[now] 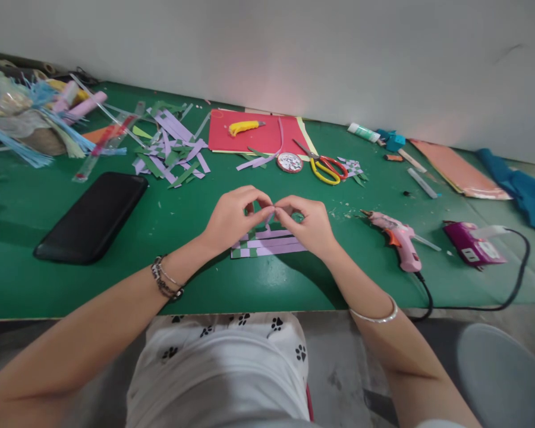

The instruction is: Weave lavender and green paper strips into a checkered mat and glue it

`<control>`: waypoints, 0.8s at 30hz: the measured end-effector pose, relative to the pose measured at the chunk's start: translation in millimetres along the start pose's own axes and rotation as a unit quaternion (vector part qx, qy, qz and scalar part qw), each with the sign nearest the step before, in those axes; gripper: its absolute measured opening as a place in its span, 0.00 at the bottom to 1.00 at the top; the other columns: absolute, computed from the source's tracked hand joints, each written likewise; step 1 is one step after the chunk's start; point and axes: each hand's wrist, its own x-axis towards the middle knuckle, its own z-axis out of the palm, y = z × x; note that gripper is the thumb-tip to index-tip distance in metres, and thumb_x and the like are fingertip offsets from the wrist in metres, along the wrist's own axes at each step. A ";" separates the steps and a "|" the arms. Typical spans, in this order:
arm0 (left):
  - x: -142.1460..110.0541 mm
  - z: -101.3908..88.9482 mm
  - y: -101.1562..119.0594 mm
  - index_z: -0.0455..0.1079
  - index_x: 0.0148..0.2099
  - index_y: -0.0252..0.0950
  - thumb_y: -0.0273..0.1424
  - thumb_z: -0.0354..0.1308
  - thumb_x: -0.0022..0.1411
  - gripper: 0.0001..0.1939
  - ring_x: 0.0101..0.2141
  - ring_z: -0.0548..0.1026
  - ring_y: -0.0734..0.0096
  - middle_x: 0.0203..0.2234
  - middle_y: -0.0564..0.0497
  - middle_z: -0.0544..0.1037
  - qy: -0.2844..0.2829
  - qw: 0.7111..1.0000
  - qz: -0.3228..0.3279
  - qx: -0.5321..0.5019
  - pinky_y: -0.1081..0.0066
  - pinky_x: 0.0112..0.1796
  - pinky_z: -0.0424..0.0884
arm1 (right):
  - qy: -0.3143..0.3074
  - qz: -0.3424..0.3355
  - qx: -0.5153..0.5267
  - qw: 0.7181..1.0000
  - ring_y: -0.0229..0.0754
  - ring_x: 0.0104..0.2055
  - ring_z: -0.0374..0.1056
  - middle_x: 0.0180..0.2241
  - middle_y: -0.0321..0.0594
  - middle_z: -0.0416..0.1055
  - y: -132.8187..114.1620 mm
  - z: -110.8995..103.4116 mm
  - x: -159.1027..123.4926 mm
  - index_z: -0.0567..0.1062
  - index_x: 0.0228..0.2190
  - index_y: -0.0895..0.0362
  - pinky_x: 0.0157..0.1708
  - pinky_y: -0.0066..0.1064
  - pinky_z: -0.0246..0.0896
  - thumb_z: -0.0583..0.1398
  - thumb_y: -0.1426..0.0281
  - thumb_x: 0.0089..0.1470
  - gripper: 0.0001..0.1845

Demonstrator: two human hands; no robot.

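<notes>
My left hand (241, 214) and my right hand (310, 223) meet fingertip to fingertip over the front middle of the table. Both pinch a thin purple paper strip (268, 222), whose curled end hangs below the fingers; the pinched part is mostly hidden. Right beneath lies a mat of purple paper strips (271, 245), woven with green ones at its left end. My right hand covers the mat's right side.
Scissors (325, 169), a small round container (289, 162) and a yellow cutter (245, 127) on red paper (218, 134) lie beyond the hands. Cut strips (172, 148) and a black phone (93, 217) are left. A corded pink glue gun (396, 238) and purple adapter (472, 242) sit right.
</notes>
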 end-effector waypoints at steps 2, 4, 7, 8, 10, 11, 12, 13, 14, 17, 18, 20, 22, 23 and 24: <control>-0.7 -0.6 0.5 0.70 0.31 0.35 0.34 0.55 0.56 0.07 0.22 0.67 0.78 0.24 0.55 0.74 -0.003 1.000 0.000 0.009 0.77 0.26 0.62 | 0.005 -0.015 -0.023 1.000 0.30 0.21 0.61 0.19 0.32 0.68 -0.3 -0.3 0.1 0.71 0.24 0.58 0.25 0.23 0.56 0.55 0.72 0.49 0.06; -1.5 -0.5 0.9 0.71 0.32 0.36 0.34 0.53 0.57 0.08 0.22 0.67 0.77 0.25 0.55 0.74 -0.014 1.000 -0.004 0.024 0.76 0.27 0.62 | 0.003 -0.030 -0.040 0.999 0.31 0.21 0.61 0.19 0.32 0.69 -0.2 -0.4 0.2 0.71 0.24 0.58 0.25 0.23 0.55 0.54 0.72 0.49 0.07; -2.3 0.6 1.6 0.71 0.32 0.36 0.33 0.52 0.57 0.08 0.22 0.68 0.77 0.25 0.55 0.75 -0.019 0.999 -0.014 0.042 0.75 0.28 0.62 | -0.007 -0.043 -0.063 0.997 0.31 0.22 0.61 0.20 0.32 0.68 0.6 -0.1 0.1 0.70 0.23 0.57 0.25 0.24 0.54 0.53 0.71 0.50 0.07; -2.5 1.1 1.9 0.71 0.32 0.36 0.32 0.52 0.56 0.08 0.22 0.68 0.77 0.24 0.55 0.75 -0.016 0.999 -0.018 0.041 0.75 0.28 0.62 | -0.010 -0.046 -0.070 0.996 0.31 0.22 0.61 0.20 0.32 0.68 0.9 0.0 0.0 0.70 0.23 0.57 0.25 0.24 0.54 0.53 0.71 0.50 0.07; -2.9 1.9 2.6 0.71 0.32 0.36 0.31 0.53 0.56 0.07 0.22 0.69 0.77 0.24 0.55 0.75 -0.008 0.999 -0.025 0.029 0.76 0.27 0.63 | -0.015 -0.052 -0.080 0.995 0.32 0.22 0.60 0.20 0.33 0.67 1.7 -0.1 0.0 0.69 0.23 0.57 0.25 0.23 0.54 0.53 0.72 0.49 0.07; -3.0 2.1 3.0 0.71 0.31 0.36 0.31 0.53 0.55 0.06 0.22 0.69 0.77 0.24 0.55 0.75 -0.004 0.999 -0.030 0.022 0.76 0.27 0.63 | -0.017 -0.055 -0.084 0.995 0.32 0.22 0.60 0.19 0.33 0.67 2.0 -0.1 0.0 0.69 0.23 0.57 0.25 0.23 0.54 0.53 0.72 0.49 0.07; -3.2 2.3 3.5 0.70 0.31 0.36 0.31 0.53 0.55 0.06 0.22 0.69 0.77 0.23 0.55 0.75 -0.001 0.999 -0.034 0.016 0.77 0.26 0.62 | -0.018 -0.056 -0.087 0.994 0.32 0.22 0.60 0.19 0.33 0.67 2.2 -0.1 0.0 0.69 0.23 0.57 0.25 0.23 0.54 0.53 0.73 0.49 0.07; -3.4 2.3 4.1 0.70 0.31 0.36 0.31 0.53 0.55 0.06 0.22 0.69 0.77 0.23 0.55 0.75 0.002 0.999 -0.038 0.013 0.77 0.25 0.62 | -0.018 -0.057 -0.089 0.994 0.32 0.22 0.60 0.19 0.33 0.66 2.3 -0.1 0.0 0.69 0.23 0.57 0.25 0.23 0.54 0.53 0.73 0.49 0.07; -3.5 2.4 4.6 0.70 0.30 0.36 0.30 0.53 0.54 0.06 0.22 0.69 0.77 0.23 0.55 0.75 0.004 0.999 -0.040 0.013 0.77 0.25 0.62 | -0.018 -0.058 -0.090 0.994 0.32 0.22 0.60 0.19 0.33 0.66 2.4 0.0 -0.1 0.69 0.23 0.57 0.25 0.23 0.54 0.53 0.73 0.49 0.07; -3.7 2.8 5.7 0.69 0.29 0.36 0.30 0.52 0.54 0.06 0.22 0.69 0.77 0.22 0.55 0.75 0.004 0.999 -0.037 0.026 0.77 0.25 0.62 | -0.016 -0.065 -0.091 0.994 0.31 0.22 0.60 0.19 0.32 0.66 2.6 1.0 -0.4 0.69 0.23 0.57 0.25 0.23 0.53 0.53 0.73 0.49 0.07; -3.8 3.1 5.8 0.69 0.29 0.36 0.29 0.52 0.54 0.06 0.21 0.68 0.78 0.22 0.55 0.75 0.003 0.999 -0.036 0.035 0.76 0.26 0.62 | -0.015 -0.069 -0.092 0.993 0.31 0.22 0.59 0.19 0.32 0.65 2.9 1.6 -0.6 0.69 0.23 0.57 0.25 0.22 0.53 0.53 0.73 0.49 0.07; -3.7 3.9 5.2 0.68 0.27 0.36 0.29 0.52 0.53 0.05 0.21 0.68 0.78 0.22 0.56 0.75 0.000 0.998 -0.031 0.060 0.75 0.27 0.62 | -0.015 -0.076 -0.094 0.993 0.31 0.22 0.59 0.19 0.32 0.65 3.6 2.9 -1.2 0.69 0.23 0.58 0.24 0.22 0.53 0.53 0.74 0.49 0.07; -3.5 4.5 4.0 0.68 0.27 0.36 0.28 0.51 0.52 0.05 0.20 0.67 0.77 0.21 0.56 0.74 -0.003 0.996 -0.022 0.084 0.73 0.29 0.61 | -0.018 -0.076 -0.099 0.992 0.31 0.22 0.58 0.19 0.32 0.65 4.6 4.2 -2.0 0.68 0.23 0.57 0.24 0.22 0.52 0.53 0.74 0.49 0.07; -3.4 4.8 3.3 0.67 0.27 0.36 0.28 0.51 0.52 0.05 0.20 0.67 0.77 0.21 0.56 0.74 -0.006 0.996 -0.017 0.092 0.72 0.30 0.61 | -0.020 -0.075 -0.101 0.992 0.31 0.22 0.58 0.19 0.33 0.65 5.0 4.7 -2.4 0.68 0.23 0.57 0.24 0.22 0.52 0.52 0.74 0.49 0.07; -3.3 4.9 2.6 0.67 0.27 0.36 0.28 0.51 0.52 0.05 0.20 0.67 0.77 0.21 0.56 0.73 -0.009 0.995 -0.012 0.098 0.72 0.30 0.60 | -0.021 -0.073 -0.103 0.992 0.31 0.22 0.58 0.20 0.33 0.65 5.4 5.0 -2.8 0.68 0.23 0.57 0.25 0.22 0.52 0.52 0.74 0.49 0.07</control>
